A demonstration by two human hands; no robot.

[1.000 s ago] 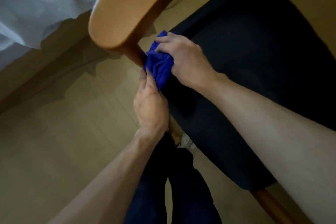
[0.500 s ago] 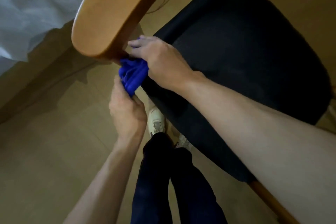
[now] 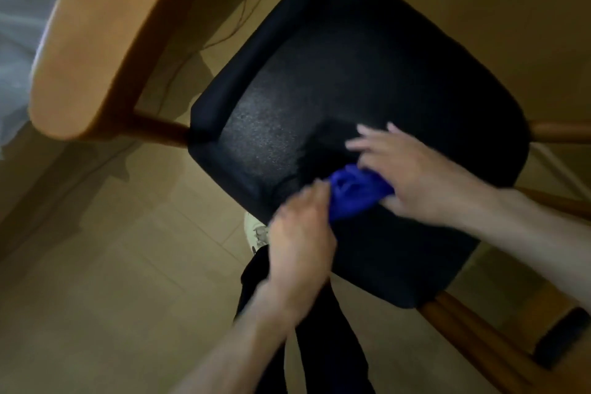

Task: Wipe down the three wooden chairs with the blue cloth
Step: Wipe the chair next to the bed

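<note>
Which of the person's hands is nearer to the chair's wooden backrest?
Left. The left hand is at the seat's near edge, on the backrest side of the blue cloth. The right hand lies farther across the black seat.

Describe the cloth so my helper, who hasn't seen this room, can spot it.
Find the wooden chair with the black padded seat. Near the seat's front edge, the left hand and right hand meet over a bunched bright blue cloth. It is the only vivid blue thing there.
</note>
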